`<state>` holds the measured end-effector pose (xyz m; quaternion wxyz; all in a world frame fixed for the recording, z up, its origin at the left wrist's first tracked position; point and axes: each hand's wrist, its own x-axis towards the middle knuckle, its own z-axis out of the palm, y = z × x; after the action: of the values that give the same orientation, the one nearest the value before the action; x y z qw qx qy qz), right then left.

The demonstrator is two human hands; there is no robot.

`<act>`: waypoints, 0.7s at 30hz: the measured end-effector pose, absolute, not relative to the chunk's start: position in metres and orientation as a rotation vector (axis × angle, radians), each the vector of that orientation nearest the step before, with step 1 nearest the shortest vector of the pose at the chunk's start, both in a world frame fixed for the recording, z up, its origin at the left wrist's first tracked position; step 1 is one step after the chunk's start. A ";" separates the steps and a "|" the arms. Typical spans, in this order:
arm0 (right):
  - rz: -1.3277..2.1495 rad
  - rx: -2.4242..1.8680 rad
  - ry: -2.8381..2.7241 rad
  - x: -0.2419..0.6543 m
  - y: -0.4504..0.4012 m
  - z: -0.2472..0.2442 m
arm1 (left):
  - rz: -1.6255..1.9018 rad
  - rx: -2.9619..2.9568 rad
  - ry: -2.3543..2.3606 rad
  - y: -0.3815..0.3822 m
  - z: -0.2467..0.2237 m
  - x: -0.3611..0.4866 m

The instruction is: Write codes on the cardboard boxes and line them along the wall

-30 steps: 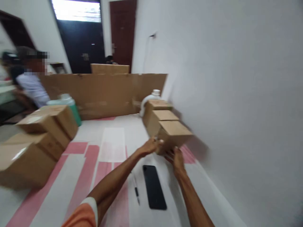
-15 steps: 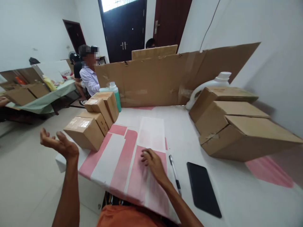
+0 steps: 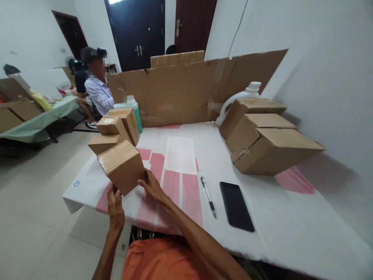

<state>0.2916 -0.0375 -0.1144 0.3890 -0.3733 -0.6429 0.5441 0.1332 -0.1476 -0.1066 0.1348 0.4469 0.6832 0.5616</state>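
A small brown cardboard box (image 3: 124, 167) is tilted at the near left of the table, between my two hands. My left hand (image 3: 115, 208) grips its lower near corner, with the fingers partly hidden under it. On the box's right side, my right hand (image 3: 153, 186) presses with thumb and fingers. Whether the box's underside touches the table cannot be seen. Just behind it stand more small cardboard boxes (image 3: 112, 126) in a cluster. To the right of my right hand lie a pen (image 3: 208, 197) and a black phone (image 3: 236, 206).
A white sheet (image 3: 180, 155) lies on the pink-and-white tablecloth (image 3: 221, 163). A cardboard screen (image 3: 177, 93) closes off the back. Bottles of green liquid (image 3: 135, 112) stand back left. Larger boxes (image 3: 279, 149) and a white jug (image 3: 241, 95) are at right. A person (image 3: 99, 89) sits beyond.
Both hands were empty and apart; now they hold the nearest small box from the left cluster. It has been tilted and moved right. The view has turned slightly.
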 end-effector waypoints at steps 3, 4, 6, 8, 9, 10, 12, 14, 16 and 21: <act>1.313 -0.985 -1.621 0.335 -0.045 -0.109 | 1.506 1.435 2.019 -0.177 -0.111 0.172; 1.289 -1.003 -1.612 0.351 -0.049 -0.106 | 1.459 1.524 2.021 -0.184 -0.108 0.181; 1.233 -1.046 -1.585 0.381 -0.060 -0.097 | 1.396 1.725 1.974 -0.191 -0.100 0.193; 1.183 -1.083 -1.529 0.404 -0.069 -0.089 | 1.373 1.911 1.895 -0.193 -0.089 0.203; 1.166 -1.097 -1.489 0.412 -0.073 -0.085 | 1.366 1.988 1.871 -0.192 -0.084 0.208; 1.155 -1.104 -1.442 0.420 -0.076 -0.083 | 1.352 2.058 1.856 -0.191 -0.079 0.213; 1.156 -1.102 -1.343 0.429 -0.080 -0.081 | 1.326 2.180 1.845 -0.190 -0.070 0.223; 1.199 -1.101 -1.228 0.435 -0.083 -0.081 | 1.306 2.276 1.836 -0.189 -0.063 0.232; 1.269 -1.107 -1.118 0.440 -0.084 -0.083 | 1.281 2.350 1.828 -0.188 -0.057 0.237; 1.373 -1.085 -0.939 0.450 -0.079 -0.086 | 1.117 2.512 1.780 -0.183 -0.044 0.238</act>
<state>0.4502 -0.0786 -0.0858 0.5463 -0.4575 -0.3962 0.5790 0.2384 -0.1828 -0.0443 -0.0667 0.7653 0.5423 0.3402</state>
